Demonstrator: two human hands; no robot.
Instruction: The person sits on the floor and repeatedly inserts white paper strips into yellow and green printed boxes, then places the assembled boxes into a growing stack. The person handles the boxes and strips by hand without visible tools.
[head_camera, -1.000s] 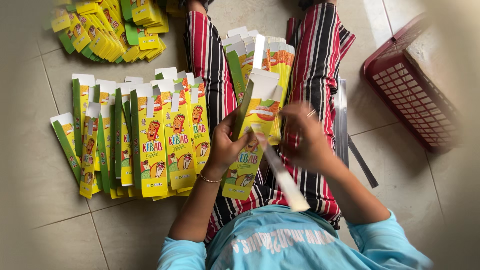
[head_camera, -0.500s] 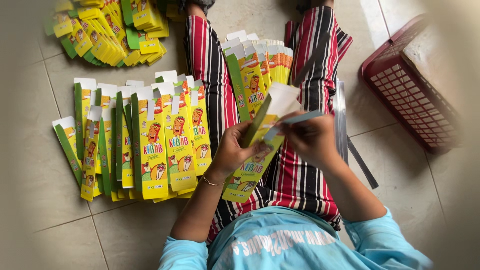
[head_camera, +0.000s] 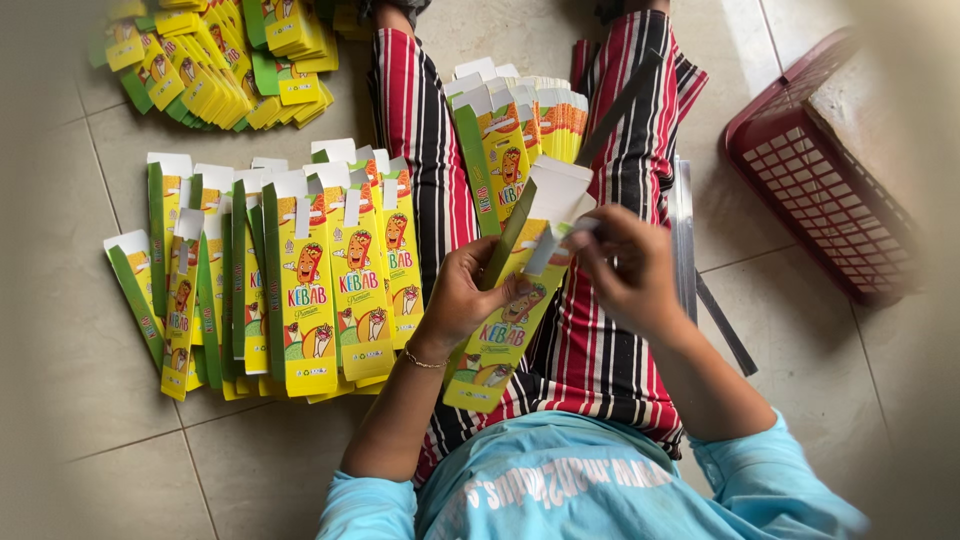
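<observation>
I sit on a tiled floor with my legs stretched out in red, black and white striped trousers. My left hand (head_camera: 468, 295) grips a flat yellow and green carton (head_camera: 505, 335) by its side, over my lap. My right hand (head_camera: 628, 268) pinches a thin white strip (head_camera: 572, 232) at the carton's upper white flap. Between my legs lies a fanned stack of the same flat cartons (head_camera: 520, 125).
A spread of flat cartons (head_camera: 275, 285) lies on the floor to my left. Another heap of cartons (head_camera: 215, 60) lies at the upper left. A red plastic basket (head_camera: 800, 170) stands at the right. Dark strips (head_camera: 685, 235) lie beside my right leg.
The long white strip that hung down from my right hand is gone from below the hand; my right hand has risen to the carton's upper flap. The carton has tilted slightly.
</observation>
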